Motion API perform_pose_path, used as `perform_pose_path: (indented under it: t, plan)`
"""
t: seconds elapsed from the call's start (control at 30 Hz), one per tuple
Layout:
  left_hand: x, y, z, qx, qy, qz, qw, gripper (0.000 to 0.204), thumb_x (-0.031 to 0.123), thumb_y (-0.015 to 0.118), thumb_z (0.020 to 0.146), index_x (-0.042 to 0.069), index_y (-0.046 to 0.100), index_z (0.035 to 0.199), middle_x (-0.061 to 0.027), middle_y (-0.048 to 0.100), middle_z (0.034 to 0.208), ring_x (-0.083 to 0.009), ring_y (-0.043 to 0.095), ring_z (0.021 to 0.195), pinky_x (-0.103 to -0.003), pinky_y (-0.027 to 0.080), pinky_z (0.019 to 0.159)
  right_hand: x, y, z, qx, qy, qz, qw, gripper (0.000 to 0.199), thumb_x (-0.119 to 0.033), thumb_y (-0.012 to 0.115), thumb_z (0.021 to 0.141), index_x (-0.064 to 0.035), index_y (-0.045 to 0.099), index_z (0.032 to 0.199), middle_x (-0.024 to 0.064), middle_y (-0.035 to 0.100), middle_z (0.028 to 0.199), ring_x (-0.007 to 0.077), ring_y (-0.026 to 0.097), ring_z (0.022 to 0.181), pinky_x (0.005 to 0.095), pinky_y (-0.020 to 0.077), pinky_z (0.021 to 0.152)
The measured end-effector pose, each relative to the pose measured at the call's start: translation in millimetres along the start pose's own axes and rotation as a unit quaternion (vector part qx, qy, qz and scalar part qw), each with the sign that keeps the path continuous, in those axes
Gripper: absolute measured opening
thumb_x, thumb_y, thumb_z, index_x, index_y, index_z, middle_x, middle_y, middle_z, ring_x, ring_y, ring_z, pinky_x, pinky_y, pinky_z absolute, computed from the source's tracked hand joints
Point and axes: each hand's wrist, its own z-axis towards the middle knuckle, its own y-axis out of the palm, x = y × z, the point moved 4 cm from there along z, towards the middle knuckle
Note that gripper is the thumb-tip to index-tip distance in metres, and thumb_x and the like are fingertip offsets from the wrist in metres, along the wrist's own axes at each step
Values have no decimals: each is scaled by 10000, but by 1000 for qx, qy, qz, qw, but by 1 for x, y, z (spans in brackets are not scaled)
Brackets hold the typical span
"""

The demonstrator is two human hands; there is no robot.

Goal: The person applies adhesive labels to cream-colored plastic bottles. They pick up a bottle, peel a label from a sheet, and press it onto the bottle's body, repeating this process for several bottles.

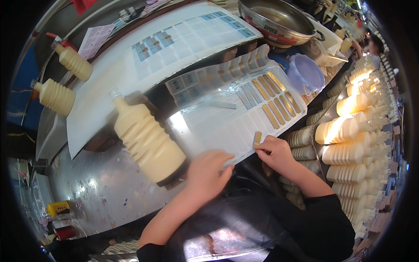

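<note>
My right hand (277, 153) pinches a small gold label strip (257, 139), its free end standing up from the fingertips. Its fingers are at the front edge of a glossy label sheet (209, 126). Gold strips (273, 112) and blue-grey strips (248, 97) lie in rows on that sheet. My left hand (210, 172), slightly blurred, reaches to the sheet's near edge with index finger and thumb apart. A pale edge shows between them. Left of it, a cream-coloured ribbed bottle (148, 137) with a clear neck lies on its side on a dark support.
Behind the sheet is a white board (104, 98) with more labels. Two cream bottles (56, 97) lean at the left. A metal pan (279, 22) and a lilac bucket (305, 73) stand at the far right. Many stacked bottles (345, 159) fill the right side.
</note>
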Motion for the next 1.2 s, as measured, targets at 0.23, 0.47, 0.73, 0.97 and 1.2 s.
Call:
perform_pose_path:
  t: [0.23,0.47,0.73,0.97,1.2]
  plan:
    - [20,-35,21,109,-18,203,973,354,144,831,672,69,688,988,-104,606,950,-320,603,853,-412,501,738,-96,-1,60,-98,94,336,932,317,-52,600,950,-3,702,1246,62,558,830,147,546,760,287,445,707]
    - [7,-89,16,219,-45,241,944,262,56,779,701,60,695,950,-96,606,876,-272,580,771,-386,473,667,-148,7,101,-99,-76,229,965,476,-90,658,895,-36,611,1366,122,602,939,201,601,738,325,483,668]
    - [-40,-136,5,392,-255,-218,857,58,58,715,936,-1,720,940,-11,628,951,-85,586,862,-250,476,782,-164,66,181,-221,58,493,840,213,-136,713,940,-22,708,1120,11,660,1008,-2,539,718,193,420,599]
    - [-80,-155,-7,426,-275,-45,861,114,72,772,888,2,686,917,-27,585,1023,-130,569,942,-276,472,841,-162,87,227,-193,59,434,878,193,-191,718,938,1,695,938,11,692,847,42,605,781,221,484,665]
    - [-101,-148,-12,451,-282,-75,844,149,20,782,857,11,641,903,-87,524,1191,-160,541,1068,-294,446,955,-157,100,234,-141,46,369,918,194,-190,746,908,-6,686,902,-11,645,826,35,555,711,223,454,624]
